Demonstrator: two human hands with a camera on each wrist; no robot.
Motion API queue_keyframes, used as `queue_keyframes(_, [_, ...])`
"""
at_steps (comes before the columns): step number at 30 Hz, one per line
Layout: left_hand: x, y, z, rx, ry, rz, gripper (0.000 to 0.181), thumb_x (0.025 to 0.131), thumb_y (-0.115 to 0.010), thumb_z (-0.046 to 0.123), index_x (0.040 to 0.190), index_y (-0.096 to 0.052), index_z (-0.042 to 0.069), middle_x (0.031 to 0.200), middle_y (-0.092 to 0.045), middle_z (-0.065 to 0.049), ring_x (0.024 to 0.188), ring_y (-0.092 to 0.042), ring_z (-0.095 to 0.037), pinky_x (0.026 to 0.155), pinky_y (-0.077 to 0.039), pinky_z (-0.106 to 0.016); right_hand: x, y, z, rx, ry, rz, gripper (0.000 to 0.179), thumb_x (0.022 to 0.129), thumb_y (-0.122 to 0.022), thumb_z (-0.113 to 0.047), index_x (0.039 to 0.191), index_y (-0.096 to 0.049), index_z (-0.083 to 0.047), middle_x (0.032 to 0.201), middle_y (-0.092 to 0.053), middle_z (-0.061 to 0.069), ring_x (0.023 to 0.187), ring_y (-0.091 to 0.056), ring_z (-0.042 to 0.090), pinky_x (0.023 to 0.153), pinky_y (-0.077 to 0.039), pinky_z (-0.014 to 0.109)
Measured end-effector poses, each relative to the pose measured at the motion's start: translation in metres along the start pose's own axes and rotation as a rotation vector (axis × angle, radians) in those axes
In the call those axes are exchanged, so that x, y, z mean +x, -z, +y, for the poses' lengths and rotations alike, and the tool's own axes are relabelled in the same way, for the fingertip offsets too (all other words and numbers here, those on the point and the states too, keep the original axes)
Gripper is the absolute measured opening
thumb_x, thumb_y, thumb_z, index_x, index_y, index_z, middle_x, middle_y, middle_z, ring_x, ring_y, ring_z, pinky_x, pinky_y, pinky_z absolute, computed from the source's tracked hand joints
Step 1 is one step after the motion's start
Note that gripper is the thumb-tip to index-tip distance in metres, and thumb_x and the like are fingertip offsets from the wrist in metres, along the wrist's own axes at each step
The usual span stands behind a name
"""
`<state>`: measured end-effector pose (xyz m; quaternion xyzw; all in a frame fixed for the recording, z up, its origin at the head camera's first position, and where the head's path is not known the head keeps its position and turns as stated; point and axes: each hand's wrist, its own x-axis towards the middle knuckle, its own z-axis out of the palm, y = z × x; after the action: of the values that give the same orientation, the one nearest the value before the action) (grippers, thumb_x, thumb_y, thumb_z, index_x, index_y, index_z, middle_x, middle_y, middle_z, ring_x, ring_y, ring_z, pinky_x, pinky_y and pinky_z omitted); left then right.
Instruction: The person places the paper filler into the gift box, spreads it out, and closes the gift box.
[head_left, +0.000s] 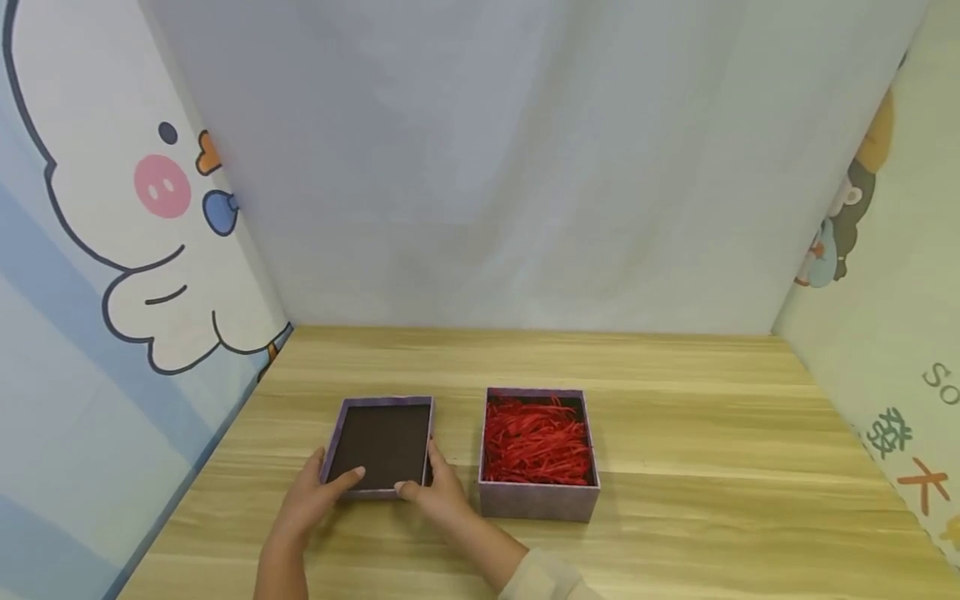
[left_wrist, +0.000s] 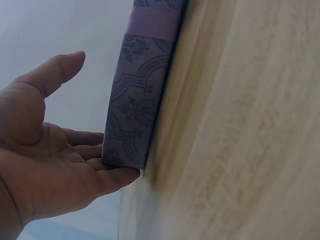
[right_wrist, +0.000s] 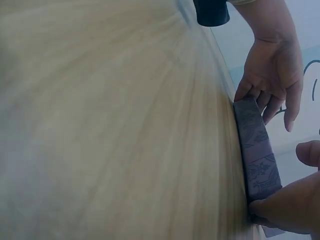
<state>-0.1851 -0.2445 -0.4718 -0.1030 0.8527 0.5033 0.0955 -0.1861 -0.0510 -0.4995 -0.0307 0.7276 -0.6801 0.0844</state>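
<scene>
A shallow square box lid (head_left: 382, 446) lies on the table with its dark inside facing up. Its outer side is purple-grey with a dark pattern, and a plain band crosses the lid's side (left_wrist: 135, 100) in the left wrist view. My left hand (head_left: 309, 502) touches the lid's left front corner with extended fingers, its thumb raised above the rim. At the right front corner, my right hand (head_left: 444, 498) has fingers against the side, and its thumb is lifted off in the right wrist view. To the right stands a matching open box (head_left: 536, 502) filled with red shredded paper (head_left: 536, 442).
The wood-grain table (head_left: 697, 467) extends right of the box. A pale curtain (head_left: 525, 167) hangs behind it, and printed panels flank both sides, with a white cartoon bird (head_left: 90, 167) on the left one. A black device (right_wrist: 212, 12) sits by the left wrist.
</scene>
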Motion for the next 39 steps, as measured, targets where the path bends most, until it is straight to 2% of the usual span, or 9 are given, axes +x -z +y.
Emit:
queue_keyframes(6, [-0.004,-0.001,0.002,-0.014,-0.002,-0.004,0.096,0.088,-0.062,0.038,0.143,-0.001,-0.013,0.145,-0.004,-0.036,0.131,-0.006,-0.05,0.103,-0.011,-0.06,-0.002,0.002,0.0,-0.004,-0.014,-0.006,0.085,0.078,-0.071,-0.014,0.145,-0.022,0.005,0.142,-0.028,0.029,0.13,-0.025,0.043,0.104,-0.019,0.055])
queue_keyframes(9, [-0.011,-0.002,0.006,-0.003,-0.007,0.008,0.095,0.088,-0.062,0.038,0.143,-0.003,-0.013,0.145,-0.007,-0.036,0.131,-0.008,-0.05,0.103,-0.012,-0.06,-0.009,0.006,-0.005,0.024,-0.008,-0.041,0.086,0.079,-0.07,-0.013,0.145,-0.019,0.007,0.144,-0.025,0.03,0.131,-0.024,0.042,0.104,-0.019,0.053])
queue_keyframes(16, [-0.034,0.002,0.018,-0.016,0.002,0.049,0.096,0.088,-0.062,0.039,0.144,-0.002,-0.01,0.146,-0.008,-0.034,0.13,-0.011,-0.051,0.101,-0.016,-0.061,-0.025,0.014,-0.027,0.162,0.065,-0.18,0.089,0.078,-0.067,-0.003,0.145,-0.008,0.009,0.14,-0.033,0.028,0.119,-0.046,0.034,0.096,-0.038,0.039])
queue_keyframes(22, [-0.043,0.002,0.031,-0.058,-0.044,0.046,0.094,0.088,-0.063,0.036,0.144,-0.003,-0.01,0.146,-0.013,-0.033,0.131,-0.017,-0.048,0.103,-0.018,-0.057,-0.03,0.02,-0.039,0.182,0.073,-0.184,0.09,0.079,-0.066,0.0,0.145,-0.006,0.009,0.139,-0.035,0.027,0.115,-0.05,0.033,0.09,-0.044,0.034])
queue_keyframes(27, [-0.051,0.0,0.048,-0.08,-0.063,0.067,0.091,0.088,-0.063,0.035,0.146,-0.007,-0.006,0.146,-0.018,-0.03,0.131,-0.022,-0.044,0.103,-0.022,-0.055,-0.038,0.034,-0.053,0.261,0.092,-0.226,0.089,0.082,-0.063,0.001,0.146,-0.001,0.004,0.142,-0.032,0.026,0.119,-0.046,0.032,0.091,-0.043,0.034])
queue_keyframes(32, [-0.059,-0.006,0.067,-0.052,-0.091,0.071,0.088,0.088,-0.064,0.036,0.146,-0.011,-0.006,0.145,-0.022,-0.029,0.129,-0.025,-0.044,0.101,-0.025,-0.056,-0.042,0.056,-0.069,0.23,0.056,-0.247,0.086,0.087,-0.061,-0.005,0.146,0.001,0.004,0.148,-0.017,0.024,0.129,-0.032,0.034,0.099,-0.034,0.04])
queue_keyframes(36, [-0.063,-0.015,0.075,-0.062,-0.164,0.083,0.083,0.087,-0.066,0.032,0.145,-0.019,-0.006,0.14,-0.033,-0.029,0.125,-0.035,-0.044,0.097,-0.032,-0.055,-0.046,0.074,-0.076,0.248,0.065,-0.257,0.083,0.088,-0.06,-0.006,0.147,-0.002,0.003,0.151,-0.007,0.02,0.135,-0.019,0.034,0.103,-0.026,0.043])
queue_keyframes(39, [-0.065,-0.023,0.082,-0.083,-0.213,0.084,0.081,0.087,-0.067,0.029,0.145,-0.022,-0.005,0.136,-0.04,-0.027,0.12,-0.043,-0.041,0.094,-0.038,-0.052,-0.048,0.087,-0.081,0.263,0.079,-0.263,0.081,0.088,-0.058,-0.005,0.147,-0.003,0.003,0.152,-0.007,0.018,0.135,-0.016,0.033,0.104,-0.025,0.042])
